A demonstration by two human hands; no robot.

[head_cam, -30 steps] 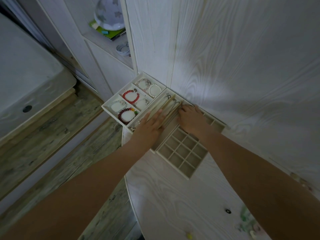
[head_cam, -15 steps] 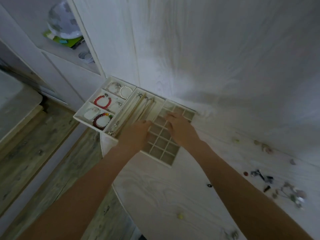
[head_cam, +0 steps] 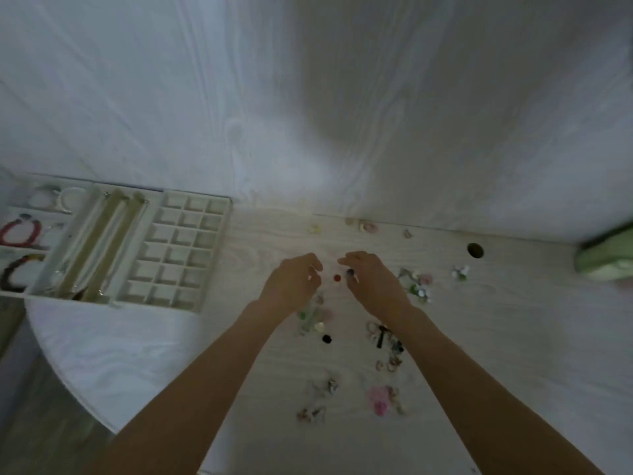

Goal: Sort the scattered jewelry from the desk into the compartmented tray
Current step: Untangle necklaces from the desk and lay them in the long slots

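Both hands hover over the pale wood-grain table [head_cam: 239, 337], side by side near its middle, with a small round red bead [head_cam: 337, 278] lying on the surface in the gap between them. The left hand [head_cam: 293, 281] has its fingers loosely curled downward and holds nothing that can be seen. The right hand [head_cam: 371, 281] is curled too, and a small dark piece [head_cam: 350, 271] sits at its fingertips — the blur makes it impossible to tell whether it is pinched or only touched. Scattered small jewelry pieces [head_cam: 385, 337] lie across the table near and right of the hands: pale green and pink bits, a black bead, shell-like shapes, too smeared to name singly. Well apart to the left, against the far wall, stands the cream compartmented tray [head_cam: 226, 255], its right part a grid of small square cells, its middle holding long slots, its left cells holding a red bead bracelet [head_cam: 17, 233] and other bracelets. A round cable hole [head_cam: 475, 250] sits far right in the table.
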